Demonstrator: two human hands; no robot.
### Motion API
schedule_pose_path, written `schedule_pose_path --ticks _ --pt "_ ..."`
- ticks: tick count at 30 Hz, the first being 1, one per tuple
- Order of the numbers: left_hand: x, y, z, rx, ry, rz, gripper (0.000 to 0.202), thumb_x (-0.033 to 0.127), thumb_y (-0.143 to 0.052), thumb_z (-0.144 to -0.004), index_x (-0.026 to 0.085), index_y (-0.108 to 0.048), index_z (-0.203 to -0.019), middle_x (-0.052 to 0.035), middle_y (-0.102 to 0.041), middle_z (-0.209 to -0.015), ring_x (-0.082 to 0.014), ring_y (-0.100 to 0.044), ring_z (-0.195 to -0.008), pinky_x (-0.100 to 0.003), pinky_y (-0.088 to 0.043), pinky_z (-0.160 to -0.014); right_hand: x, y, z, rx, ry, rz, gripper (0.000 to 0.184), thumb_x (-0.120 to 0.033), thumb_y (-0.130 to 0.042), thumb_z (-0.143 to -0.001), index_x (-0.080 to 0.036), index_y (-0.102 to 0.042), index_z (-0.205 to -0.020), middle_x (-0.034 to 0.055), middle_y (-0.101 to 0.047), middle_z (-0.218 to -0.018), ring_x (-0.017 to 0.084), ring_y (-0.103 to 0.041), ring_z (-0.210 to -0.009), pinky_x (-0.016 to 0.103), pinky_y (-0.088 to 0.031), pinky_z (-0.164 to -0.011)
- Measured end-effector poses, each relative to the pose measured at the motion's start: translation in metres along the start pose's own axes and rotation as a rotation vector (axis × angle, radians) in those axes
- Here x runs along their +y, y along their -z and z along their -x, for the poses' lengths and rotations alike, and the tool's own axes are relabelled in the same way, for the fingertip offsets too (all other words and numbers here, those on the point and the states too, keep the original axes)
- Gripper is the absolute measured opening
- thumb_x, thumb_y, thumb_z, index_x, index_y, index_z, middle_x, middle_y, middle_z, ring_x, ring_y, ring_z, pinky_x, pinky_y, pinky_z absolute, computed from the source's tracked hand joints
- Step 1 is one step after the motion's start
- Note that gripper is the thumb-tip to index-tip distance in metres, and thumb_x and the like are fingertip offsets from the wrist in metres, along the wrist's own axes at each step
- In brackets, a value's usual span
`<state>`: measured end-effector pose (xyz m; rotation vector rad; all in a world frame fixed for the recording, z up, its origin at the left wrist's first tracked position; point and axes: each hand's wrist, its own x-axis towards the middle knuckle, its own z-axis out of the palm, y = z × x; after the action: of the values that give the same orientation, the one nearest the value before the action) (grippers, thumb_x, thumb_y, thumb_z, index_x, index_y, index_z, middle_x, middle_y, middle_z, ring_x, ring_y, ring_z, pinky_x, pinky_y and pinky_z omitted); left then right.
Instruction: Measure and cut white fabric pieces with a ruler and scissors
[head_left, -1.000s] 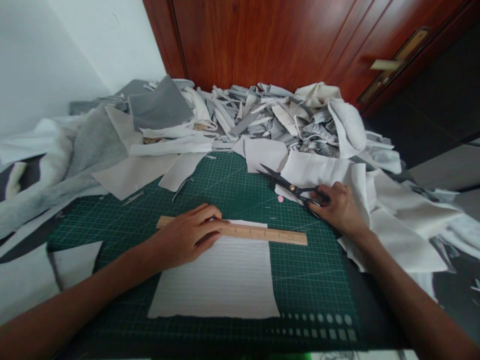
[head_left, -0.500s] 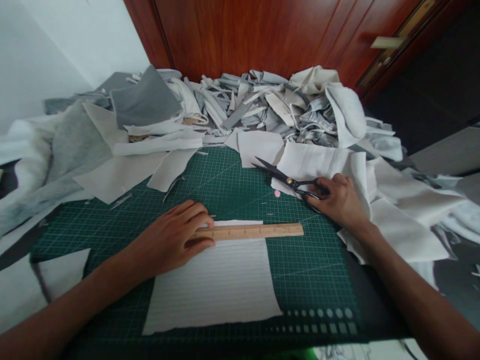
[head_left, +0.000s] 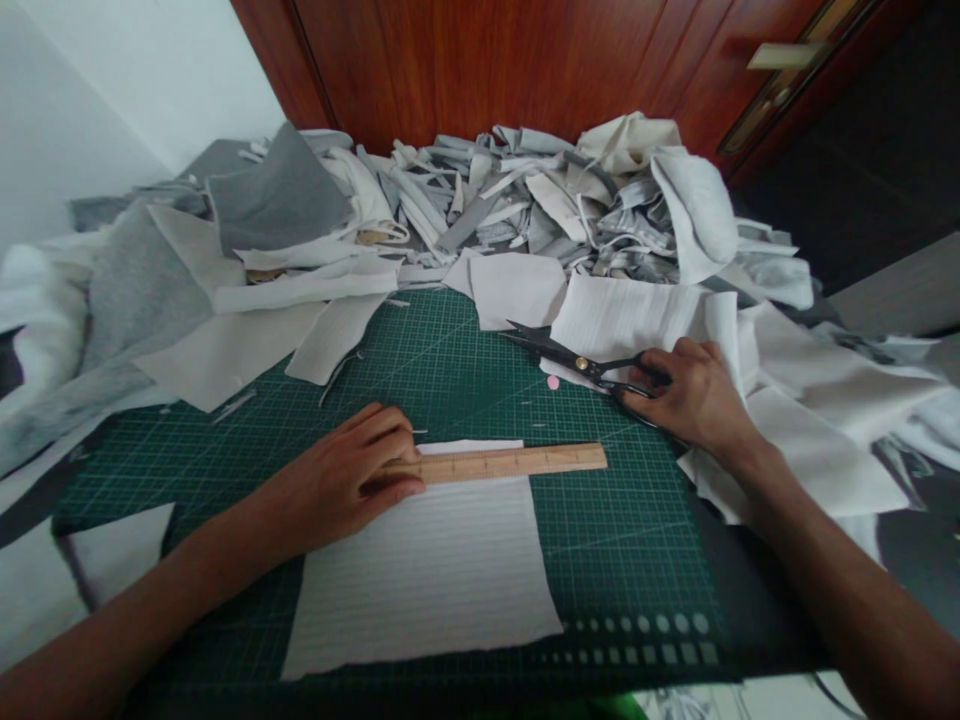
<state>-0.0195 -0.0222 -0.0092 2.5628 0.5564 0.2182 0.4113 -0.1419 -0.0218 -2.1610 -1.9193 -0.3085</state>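
Observation:
My left hand [head_left: 341,480] lies on the left end of a wooden ruler [head_left: 517,462], fingers curled over it, pressing it onto a white ribbed fabric piece [head_left: 427,570] on the green cutting mat [head_left: 630,560]. My right hand [head_left: 694,395] is closed around the handles of black scissors [head_left: 574,362], whose blades point left and rest on the mat's far edge. A small pink dot [head_left: 553,382] lies just under the scissors.
A heap of grey and white fabric scraps [head_left: 525,205] fills the far side, against a red-brown wooden door [head_left: 510,60]. White fabric sheets [head_left: 810,440] lie right of the mat, grey cloth [head_left: 135,290] to the left. A white piece [head_left: 112,540] overlaps the mat's left corner.
My left hand slid left along the ruler and turned it level across the fabric's top edge. My right hand stayed on the scissors, whose blades are now less spread. The view shifted slightly.

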Motion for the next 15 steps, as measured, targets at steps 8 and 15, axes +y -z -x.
schedule_pose_path --ticks 8,15 --pt "-0.008 0.005 -0.001 -0.007 -0.012 0.024 0.016 0.036 -0.061 -0.1 0.02 -0.062 -0.099 -0.0055 -0.061 -0.109 -0.0217 -0.059 -0.102 -0.034 -0.051 -0.089 -0.001 0.01 -0.002 -0.026 0.034 0.007 0.028 -0.05 -0.07 -0.08 -0.023 -0.072 -0.088 0.0094 -0.06 -0.077 0.031 -0.058 -0.083 0.05 -0.042 -0.088" --pt "-0.007 0.008 -0.004 -0.05 -0.003 -0.02 0.023 0.038 -0.058 -0.101 0.021 -0.062 -0.116 -0.0061 -0.062 -0.116 -0.022 -0.061 -0.107 -0.033 -0.051 -0.094 -0.005 0.016 -0.002 -0.01 0.109 0.03 0.04 -0.058 -0.067 -0.084 -0.02 -0.075 -0.091 0.0094 -0.058 -0.077 0.031 -0.058 -0.084 0.047 -0.04 -0.087"
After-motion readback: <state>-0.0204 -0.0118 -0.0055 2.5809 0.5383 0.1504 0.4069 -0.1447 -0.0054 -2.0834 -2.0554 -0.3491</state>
